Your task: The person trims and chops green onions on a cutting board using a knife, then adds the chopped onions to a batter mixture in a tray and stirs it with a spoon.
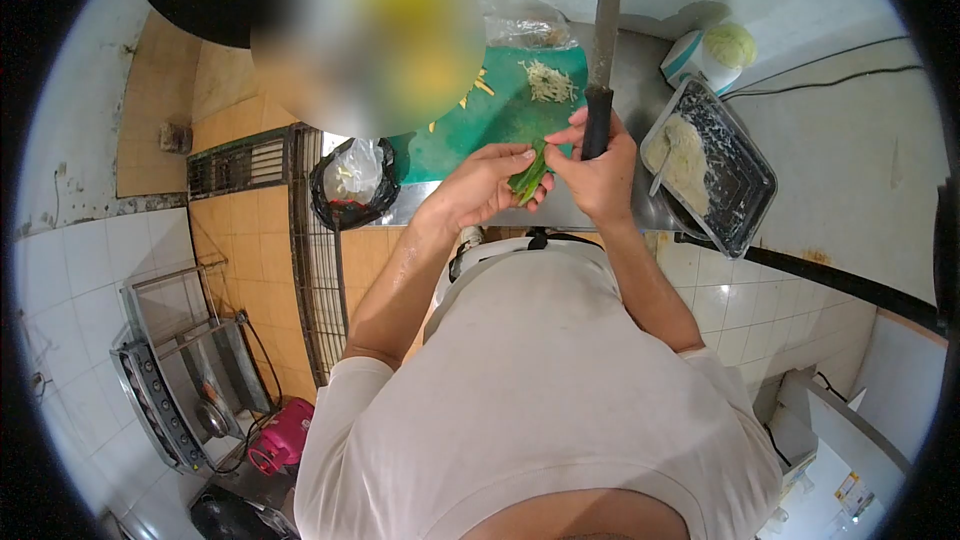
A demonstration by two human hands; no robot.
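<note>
My left hand [487, 187] is closed around a long, narrow green vegetable [530, 178] that looks split or in several pieces; its exact kind I cannot make out. Close beside it, my right hand [603, 172] grips a kitchen knife [597, 118] by its black handle, the blade pointing up and away from me. The right thumb and fingertip also touch the top end of the green vegetable. Both hands are over the near edge of a green cutting board [450, 155]. On the board lie a pile of pale shreds [549, 82] and some yellow strips [484, 86].
A dark tray [752, 172] with pale batter-like food and a spoon stands at right. Behind it is a white container [690, 58] with a round pale-green vegetable [730, 44]. A black-bag-lined bin [383, 183] sits left of the board. A blurred disc covers the upper left-centre.
</note>
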